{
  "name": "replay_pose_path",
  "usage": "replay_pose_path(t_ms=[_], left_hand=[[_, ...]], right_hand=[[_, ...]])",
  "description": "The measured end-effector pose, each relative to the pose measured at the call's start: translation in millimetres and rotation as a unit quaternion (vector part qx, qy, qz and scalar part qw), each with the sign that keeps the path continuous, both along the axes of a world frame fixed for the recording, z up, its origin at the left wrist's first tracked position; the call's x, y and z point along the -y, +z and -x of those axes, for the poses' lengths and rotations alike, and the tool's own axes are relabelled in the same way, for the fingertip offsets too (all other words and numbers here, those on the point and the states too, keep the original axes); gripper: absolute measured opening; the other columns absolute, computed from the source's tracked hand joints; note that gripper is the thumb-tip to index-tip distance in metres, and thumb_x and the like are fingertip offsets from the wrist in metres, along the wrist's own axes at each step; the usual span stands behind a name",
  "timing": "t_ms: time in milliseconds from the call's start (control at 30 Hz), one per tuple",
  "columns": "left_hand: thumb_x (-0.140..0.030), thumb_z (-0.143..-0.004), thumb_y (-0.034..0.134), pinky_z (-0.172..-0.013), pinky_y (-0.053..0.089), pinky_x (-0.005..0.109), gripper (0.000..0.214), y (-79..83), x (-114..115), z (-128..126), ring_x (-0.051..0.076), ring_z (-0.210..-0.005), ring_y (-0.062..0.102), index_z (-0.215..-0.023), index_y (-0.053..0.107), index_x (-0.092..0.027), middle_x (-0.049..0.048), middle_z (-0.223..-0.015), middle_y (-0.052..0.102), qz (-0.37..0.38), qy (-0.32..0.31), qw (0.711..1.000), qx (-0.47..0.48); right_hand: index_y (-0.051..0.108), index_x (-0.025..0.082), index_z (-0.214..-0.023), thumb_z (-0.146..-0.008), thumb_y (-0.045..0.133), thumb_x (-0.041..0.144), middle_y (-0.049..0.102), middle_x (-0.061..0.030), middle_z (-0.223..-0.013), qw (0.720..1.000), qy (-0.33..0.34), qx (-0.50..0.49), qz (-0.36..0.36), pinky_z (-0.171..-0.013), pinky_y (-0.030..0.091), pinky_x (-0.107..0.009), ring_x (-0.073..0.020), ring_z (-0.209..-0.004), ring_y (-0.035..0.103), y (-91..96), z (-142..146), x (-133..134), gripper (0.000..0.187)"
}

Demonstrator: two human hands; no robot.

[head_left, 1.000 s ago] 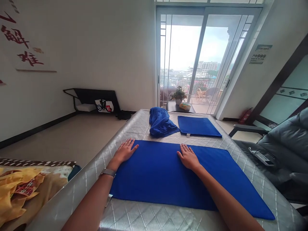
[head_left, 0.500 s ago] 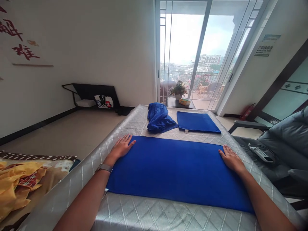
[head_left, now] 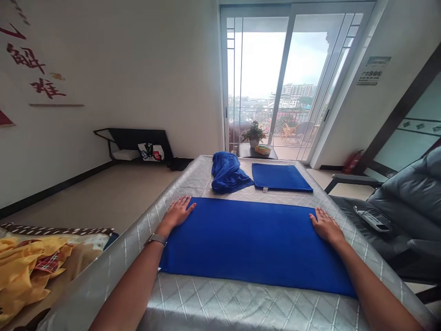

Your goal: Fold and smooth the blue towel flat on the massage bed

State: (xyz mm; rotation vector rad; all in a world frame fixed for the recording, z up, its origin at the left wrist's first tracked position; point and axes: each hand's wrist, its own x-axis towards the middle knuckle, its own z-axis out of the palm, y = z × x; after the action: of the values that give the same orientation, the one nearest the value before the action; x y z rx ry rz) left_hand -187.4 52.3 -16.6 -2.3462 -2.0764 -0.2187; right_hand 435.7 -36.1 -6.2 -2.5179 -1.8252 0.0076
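Your left hand point(head_left: 177, 212) and right hand point(head_left: 327, 226) rest flat, gripping nothing, on the spread blue cloth point(head_left: 248, 241). Beyond them, a square cloth point(head_left: 281, 177) looks finished, a bunched cloth point(head_left: 228, 174) unflattened.

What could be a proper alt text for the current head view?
A person's left hand and right hand rest flat at opposite ends of a spread blue cloth on a quilted grey surface. Beyond it lie a crumpled blue cloth and a smaller rectangular blue piece, with a glass door behind.
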Motion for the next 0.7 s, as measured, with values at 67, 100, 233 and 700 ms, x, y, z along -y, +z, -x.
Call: replay_pose_path(t_ms=[67,100,233,700], left_hand=[[-0.059,-0.101,0.016,-0.122,0.014,0.047,0.072,0.4,1,-1,0.024,-0.151,0.02,-0.157,0.027,-0.015,0.01,-0.162,0.026,0.002,0.0,1.0,0.0],[-0.06,-0.101,0.016,-0.122,0.014,0.047,0.072,0.9,1,-1,0.024,-0.151,0.02,-0.157,0.026,-0.014,0.0101,-0.162,0.025,0.005,0.001,1.0,-0.001],[-0.061,-0.101,0.016,-0.122,0.013,0.046,0.075,1.6,0,-2,0.024,-0.151,0.018,-0.157,0.024,-0.013,0.0106,-0.163,0.022,0.013,0.003,1.0,0.001],[-0.059,-0.101,0.021,-0.122,0.016,0.047,0.073,5.1,0,-3,0.026,-0.15,0.02,-0.156,0.028,-0.013,0.0113,-0.162,0.024,0.022,0.002,1.0,0.004]], right_hand=[[0.024,0.004,-0.156,-0.1,0.012,0.046,0.023,-0.0117,-0.163,1.0,-0.009,0.014,0.009,-0.122,0.019,-0.043,-0.024,-0.149,0.023,5.1,4,1,0.071],[0.027,0.004,-0.155,-0.1,0.015,0.045,0.026,-0.0124,-0.162,0.999,-0.016,0.027,0.01,-0.121,0.019,-0.044,-0.0251,-0.149,0.024,8.3,7,2,0.07],[0.044,-0.002,-0.145,-0.095,0.029,0.027,0.042,-0.0238,-0.152,0.989,-0.023,0.12,-0.083,-0.12,0.016,-0.053,-0.0323,-0.147,0.028,24.8,46,9,0.06],[0.025,0.007,-0.156,-0.102,0.016,0.051,0.023,-0.01,-0.163,0.968,0.242,-0.074,0.0,-0.123,0.009,-0.038,-0.0202,-0.151,0.014,20.3,237,-20,0.071]])
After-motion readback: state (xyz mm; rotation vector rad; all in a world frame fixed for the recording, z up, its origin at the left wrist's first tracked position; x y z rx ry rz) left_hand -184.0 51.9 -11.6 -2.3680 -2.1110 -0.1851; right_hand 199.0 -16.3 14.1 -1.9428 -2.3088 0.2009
